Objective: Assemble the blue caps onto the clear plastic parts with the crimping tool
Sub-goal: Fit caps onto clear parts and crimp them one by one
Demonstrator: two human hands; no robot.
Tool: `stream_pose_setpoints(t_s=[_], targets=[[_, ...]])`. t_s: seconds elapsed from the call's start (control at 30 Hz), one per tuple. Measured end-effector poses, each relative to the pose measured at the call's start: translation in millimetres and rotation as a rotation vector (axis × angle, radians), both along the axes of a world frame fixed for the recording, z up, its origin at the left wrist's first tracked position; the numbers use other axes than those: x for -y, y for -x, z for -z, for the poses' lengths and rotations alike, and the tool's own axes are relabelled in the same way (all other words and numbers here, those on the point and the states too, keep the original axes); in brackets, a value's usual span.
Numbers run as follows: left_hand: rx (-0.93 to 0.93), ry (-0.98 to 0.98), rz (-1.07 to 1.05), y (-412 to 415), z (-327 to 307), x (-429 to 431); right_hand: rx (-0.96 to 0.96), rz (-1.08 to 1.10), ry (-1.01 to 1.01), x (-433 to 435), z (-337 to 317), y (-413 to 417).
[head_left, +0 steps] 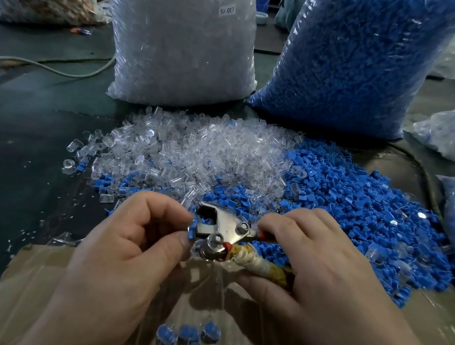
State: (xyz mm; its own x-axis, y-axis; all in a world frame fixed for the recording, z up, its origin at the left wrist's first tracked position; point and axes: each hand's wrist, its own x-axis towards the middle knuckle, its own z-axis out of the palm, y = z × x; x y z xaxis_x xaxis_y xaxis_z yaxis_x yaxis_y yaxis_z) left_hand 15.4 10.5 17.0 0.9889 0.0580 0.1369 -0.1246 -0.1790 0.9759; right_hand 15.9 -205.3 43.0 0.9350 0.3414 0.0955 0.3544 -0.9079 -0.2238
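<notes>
Pinching a small blue cap (192, 228) between thumb and forefinger, my left hand (128, 249) held it right at the mouth of the crimping tool (223, 227), with the other fingers curled in under the palm. My right hand (326, 271) gripped the tool's handles, fingers wrapped over the top and thumb underneath. The tool's head was bare shiny metal with two round rivets, and its notched mouth pointed to nine o'clock. Its near handle (258, 264) was bound in grubby yellowish-white wrapping, with a bit of red showing at the joint. Whether the mouth had closed on the cap I could not tell, nor whether a clear part sat with it.

At twelve o'clock from my hands lay a heap of clear plastic parts (194, 150), small see-through cups. Touching it at two o'clock was a heap of blue caps (360, 214), the two mixed where they met. Behind them stood a full sack of clear parts (181, 37) at eleven o'clock, labelled SJ-017, and a full sack of blue caps (350, 58) at one o'clock. At six o'clock, below my wrists, several finished pieces (189, 334), blue inside clear shells, lay in a cardboard box (30, 276). Everything stood on a dark green table (22, 129).
</notes>
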Motion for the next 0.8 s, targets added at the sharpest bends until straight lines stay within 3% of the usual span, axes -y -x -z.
stream_pose_setpoints(t_s=[0.5, 0.63, 0.8], targets=[[-0.008, -0.148, -0.054, -1, 2, -4, 0.146, -0.015, -0.027, -4, 3, 2], [-0.079, -0.175, -0.094, -4, 7, -6, 0.176, 0.105, 0.098, -1, 8, -5], [-0.183, -0.277, 0.084, 1, 5, 1, 0.063, 0.197, 0.23, -3, 7, -18]])
